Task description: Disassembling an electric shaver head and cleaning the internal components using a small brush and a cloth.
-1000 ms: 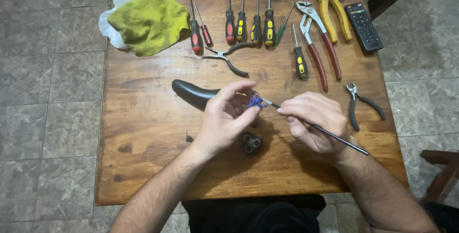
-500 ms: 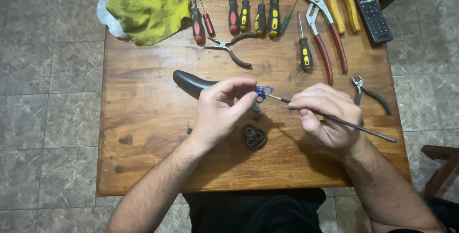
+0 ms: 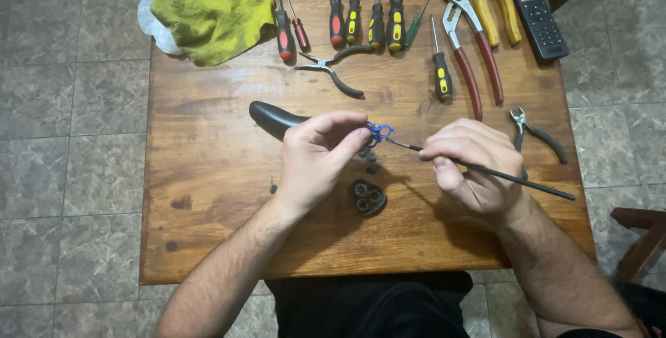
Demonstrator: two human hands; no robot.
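The wooden table [image 3: 208, 192] fills the view, with a yellow-green cloth [image 3: 215, 8] and a row of screwdrivers [image 3: 368, 19] and pliers [image 3: 472, 46] lying well beyond the fingers. The left hand [image 3: 316, 161] has thumb and forefinger pinched shut on a small blue part [image 3: 380, 132], held just above the table beside a black curved handle [image 3: 274, 117] that runs out from behind its knuckles. The right hand [image 3: 472, 168] is closed in a pen grip around a thin dark rod [image 3: 499, 173], whose tip meets the blue part right at the left fingertips. Below both sets of fingers lies a round black three-ring piece [image 3: 368, 198] (apart from both hands). Doing this well probably means keeping the pinch steady and guiding the rod tip with light, small motions.
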